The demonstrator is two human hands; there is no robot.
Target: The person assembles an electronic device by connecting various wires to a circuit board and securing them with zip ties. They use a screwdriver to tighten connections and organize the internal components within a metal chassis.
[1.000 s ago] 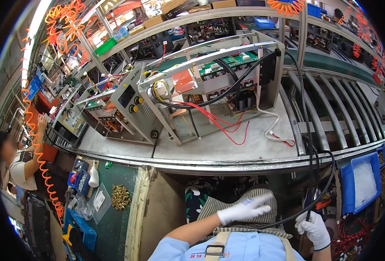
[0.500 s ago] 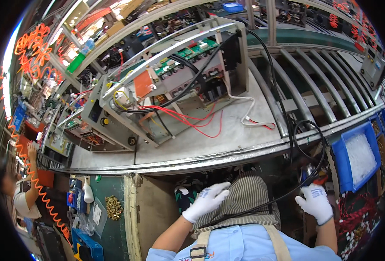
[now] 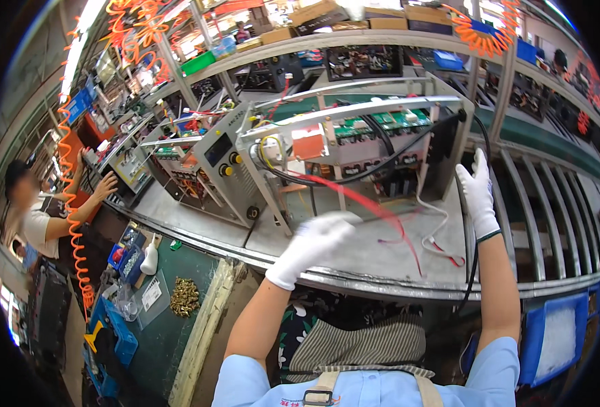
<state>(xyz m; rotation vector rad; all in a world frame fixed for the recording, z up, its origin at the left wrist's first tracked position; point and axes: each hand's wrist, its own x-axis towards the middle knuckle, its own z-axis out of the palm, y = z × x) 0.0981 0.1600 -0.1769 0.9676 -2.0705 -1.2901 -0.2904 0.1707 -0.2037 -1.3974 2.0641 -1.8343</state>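
An open-framed electrical unit stands on the metal bench, with a green circuit board and an orange block inside. My left hand, in a white glove, is over the bench edge close to the unit's loose red wires. Motion smears its fingers, so whether it touches them is unclear. My right hand, also gloved, is raised at the unit's right end with fingers stretched upward. A thick black cable drops from the unit's corner and passes by this hand, partly hidden. A white lead lies between both hands.
A second unit with yellow knobs stands at left. Rollers continue the bench rightward. A blue bin is at lower right. Brass fittings lie on the green side table. Another person works at far left, beside a coiled orange hose.
Both hands have risen from near my lap to the bench, left toward the red wires, right to the black cable. The red wires have shifted and blurred. The view has tilted up.
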